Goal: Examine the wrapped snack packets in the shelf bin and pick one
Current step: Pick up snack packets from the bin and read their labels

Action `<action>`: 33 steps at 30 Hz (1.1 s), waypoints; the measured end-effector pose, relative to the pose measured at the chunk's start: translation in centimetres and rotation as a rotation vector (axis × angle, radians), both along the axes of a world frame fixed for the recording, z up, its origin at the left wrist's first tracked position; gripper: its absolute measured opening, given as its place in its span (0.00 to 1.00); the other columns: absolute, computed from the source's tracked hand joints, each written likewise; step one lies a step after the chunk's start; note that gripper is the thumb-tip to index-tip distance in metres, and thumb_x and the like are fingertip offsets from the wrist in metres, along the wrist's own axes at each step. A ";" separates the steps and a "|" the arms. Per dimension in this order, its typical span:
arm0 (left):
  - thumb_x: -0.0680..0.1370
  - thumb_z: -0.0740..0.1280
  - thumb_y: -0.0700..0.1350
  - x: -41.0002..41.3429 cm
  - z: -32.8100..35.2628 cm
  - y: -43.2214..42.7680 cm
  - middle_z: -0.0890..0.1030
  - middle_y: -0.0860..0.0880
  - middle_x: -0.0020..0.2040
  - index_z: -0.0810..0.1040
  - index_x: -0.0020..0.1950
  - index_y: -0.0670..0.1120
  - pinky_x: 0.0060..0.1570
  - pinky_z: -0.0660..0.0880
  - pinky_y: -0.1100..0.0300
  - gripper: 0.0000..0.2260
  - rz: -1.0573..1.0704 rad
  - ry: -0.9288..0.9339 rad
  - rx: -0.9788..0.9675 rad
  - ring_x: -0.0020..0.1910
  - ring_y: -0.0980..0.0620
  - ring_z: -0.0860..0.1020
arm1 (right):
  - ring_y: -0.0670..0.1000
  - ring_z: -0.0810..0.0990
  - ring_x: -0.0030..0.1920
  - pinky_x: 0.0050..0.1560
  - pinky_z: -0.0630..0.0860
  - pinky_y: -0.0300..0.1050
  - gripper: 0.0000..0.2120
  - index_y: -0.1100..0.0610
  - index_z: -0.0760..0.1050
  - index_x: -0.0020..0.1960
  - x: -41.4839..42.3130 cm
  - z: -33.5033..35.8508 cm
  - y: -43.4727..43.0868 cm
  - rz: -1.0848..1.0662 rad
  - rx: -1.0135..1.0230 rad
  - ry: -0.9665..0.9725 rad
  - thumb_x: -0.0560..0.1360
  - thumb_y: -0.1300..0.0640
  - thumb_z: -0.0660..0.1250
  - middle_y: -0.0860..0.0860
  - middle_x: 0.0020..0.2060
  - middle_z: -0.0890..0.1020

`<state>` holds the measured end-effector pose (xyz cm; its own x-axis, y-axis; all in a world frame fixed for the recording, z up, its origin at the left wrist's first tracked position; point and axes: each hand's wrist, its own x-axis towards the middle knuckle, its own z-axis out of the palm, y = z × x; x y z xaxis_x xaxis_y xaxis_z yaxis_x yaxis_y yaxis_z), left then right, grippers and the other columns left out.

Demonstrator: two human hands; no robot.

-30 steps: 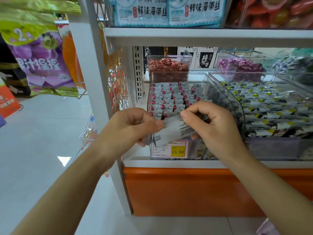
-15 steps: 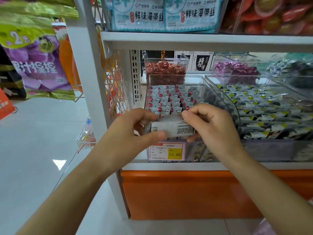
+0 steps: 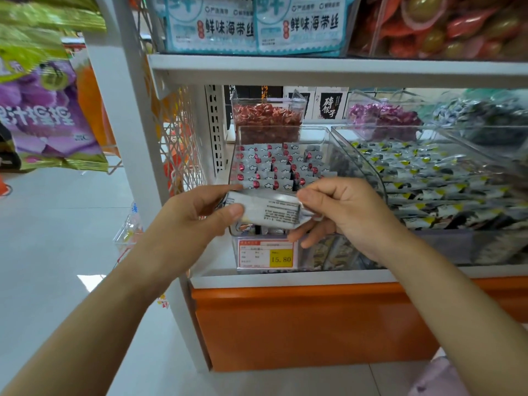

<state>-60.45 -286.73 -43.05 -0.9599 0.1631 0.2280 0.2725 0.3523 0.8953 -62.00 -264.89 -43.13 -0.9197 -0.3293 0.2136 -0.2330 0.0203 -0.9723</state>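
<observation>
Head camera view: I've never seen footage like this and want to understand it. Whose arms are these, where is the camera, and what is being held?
There is no machine here. A person wears a wide-angle camera on the head, looking forward and down, so the two bare arms are their own. They face a shop shelf. On it sits a clear bin of small grey-and-red wrapped packets, with a price tag reading 15.80 on its front. The left hand and right hand hold one white packet in front of the bin, each pinching an end, its printed back towards the camera. A neighbouring bin of other snacks stands to the right.
</observation>
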 end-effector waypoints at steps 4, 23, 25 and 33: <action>0.78 0.64 0.45 0.0 -0.2 0.5 0.83 0.61 0.41 0.80 0.47 0.57 0.40 0.78 0.64 0.08 0.083 0.110 0.015 0.41 0.56 0.80 | 0.56 0.84 0.33 0.31 0.80 0.42 0.15 0.61 0.78 0.47 -0.1 -0.4 -0.5 -0.050 -0.146 -0.017 0.71 0.49 0.65 0.59 0.33 0.83; 0.80 0.58 0.45 -1.8 -0.9 0.3 0.74 0.52 0.58 0.75 0.65 0.50 0.53 0.71 0.66 0.14 0.175 0.227 -0.286 0.49 0.62 0.73 | 0.49 0.81 0.47 0.47 0.79 0.48 0.14 0.57 0.76 0.56 -1.8 0.3 -2.8 -0.332 0.325 0.372 0.73 0.53 0.69 0.50 0.48 0.82; 0.80 0.58 0.45 -1.9 -1.0 0.4 0.73 0.52 0.58 0.74 0.66 0.50 0.54 0.71 0.63 0.15 0.166 0.230 -0.292 0.49 0.64 0.72 | 0.47 0.79 0.50 0.51 0.76 0.41 0.17 0.56 0.75 0.56 -2.2 1.2 -2.9 -0.377 0.408 0.426 0.71 0.51 0.71 0.45 0.48 0.79; 0.80 0.59 0.42 -2.0 -0.8 0.2 0.71 0.53 0.56 0.74 0.65 0.50 0.56 0.73 0.56 0.14 0.196 0.255 -0.269 0.49 0.58 0.74 | 0.40 0.72 0.38 0.37 0.64 0.31 0.08 0.54 0.77 0.44 -2.3 -0.7 -5.9 -0.269 0.683 0.541 0.71 0.50 0.72 0.41 0.36 0.74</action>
<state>-62.43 -286.54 -43.82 -0.8971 0.0690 0.4365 0.3780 0.6315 0.6770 -64.32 -270.83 -43.86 -0.8150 -0.3317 0.4752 -0.5578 0.6712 -0.4882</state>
